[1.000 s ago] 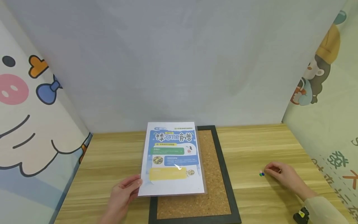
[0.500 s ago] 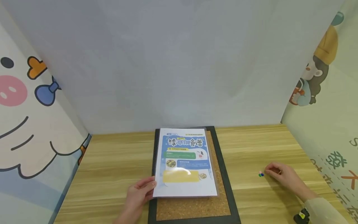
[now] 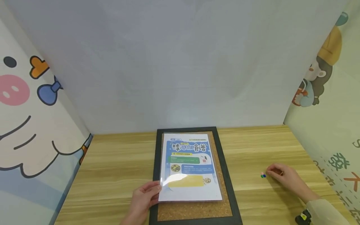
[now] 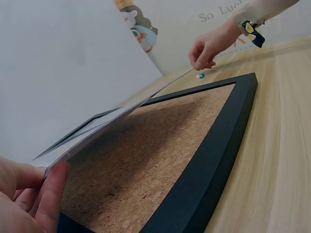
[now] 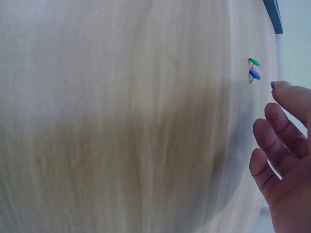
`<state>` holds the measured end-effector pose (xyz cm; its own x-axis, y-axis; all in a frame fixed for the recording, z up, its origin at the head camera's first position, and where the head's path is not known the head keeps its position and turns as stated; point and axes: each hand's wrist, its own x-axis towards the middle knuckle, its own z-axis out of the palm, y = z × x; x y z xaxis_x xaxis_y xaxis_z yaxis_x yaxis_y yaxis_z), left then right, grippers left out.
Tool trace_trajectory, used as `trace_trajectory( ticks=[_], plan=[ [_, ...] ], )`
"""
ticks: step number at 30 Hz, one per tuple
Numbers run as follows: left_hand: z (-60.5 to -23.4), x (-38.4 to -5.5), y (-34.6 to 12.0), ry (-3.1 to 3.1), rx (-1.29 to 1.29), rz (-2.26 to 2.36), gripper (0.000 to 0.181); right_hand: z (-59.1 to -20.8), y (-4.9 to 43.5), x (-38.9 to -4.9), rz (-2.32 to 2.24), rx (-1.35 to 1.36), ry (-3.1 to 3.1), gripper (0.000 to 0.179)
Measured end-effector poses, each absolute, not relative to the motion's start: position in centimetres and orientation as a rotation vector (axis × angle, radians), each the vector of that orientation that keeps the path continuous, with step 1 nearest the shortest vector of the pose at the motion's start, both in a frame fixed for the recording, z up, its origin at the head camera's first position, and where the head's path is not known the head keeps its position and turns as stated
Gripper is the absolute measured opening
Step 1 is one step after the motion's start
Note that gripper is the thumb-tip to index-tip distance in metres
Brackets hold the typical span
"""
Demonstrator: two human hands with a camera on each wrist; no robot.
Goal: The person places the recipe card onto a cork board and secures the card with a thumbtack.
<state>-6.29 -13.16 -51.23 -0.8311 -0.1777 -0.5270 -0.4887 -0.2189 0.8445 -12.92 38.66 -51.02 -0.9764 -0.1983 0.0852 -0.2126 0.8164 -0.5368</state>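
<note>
My left hand (image 3: pixel 143 200) pinches the left edge of a laminated poster (image 3: pixel 191 190) between thumb and fingers. In the left wrist view the poster (image 4: pixel 102 128) is tilted above the cork (image 4: pixel 141 145) of a black-framed cork board (image 3: pixel 235 203), its lower edge raised and casting a shadow. My right hand (image 3: pixel 289 179) is off to the right, low over the table. In the right wrist view its fingertips pinch a small purple thumbtack (image 5: pixel 272 85). Just beyond lie a green thumbtack (image 5: pixel 254 62), a blue thumbtack (image 5: pixel 255 74) and a pink one, close together on the wood.
The cork board lies on a wood-grain table (image 3: pixel 112 162), its far edge near a pale grey backdrop (image 3: pixel 180 78). Cartoon-printed sheets stand at left (image 3: pixel 36 131) and right (image 3: pixel 323 131). A black strap (image 3: pixel 303 217) is on the right wrist.
My left hand has carried the poster rightward and slightly toward me, so it now overlaps mostly the cork inside the frame. The right hand has stayed in place.
</note>
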Motion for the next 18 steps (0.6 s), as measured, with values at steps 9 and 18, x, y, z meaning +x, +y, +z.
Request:
trace_trajectory(
  ticks=[9, 18],
  plan=[
    [-51.35, -6.23, -12.83, 1.800, -0.808, 2.132, 0.033, -50.89, 38.29, -12.92, 0.922, 0.350, -2.964, 0.004],
    [-51.55, -6.57, -12.28, 1.857, -0.801, 2.054, 0.035, -50.89, 38.52, -13.01, 0.908, 0.337, -2.943, 0.003]
  ],
)
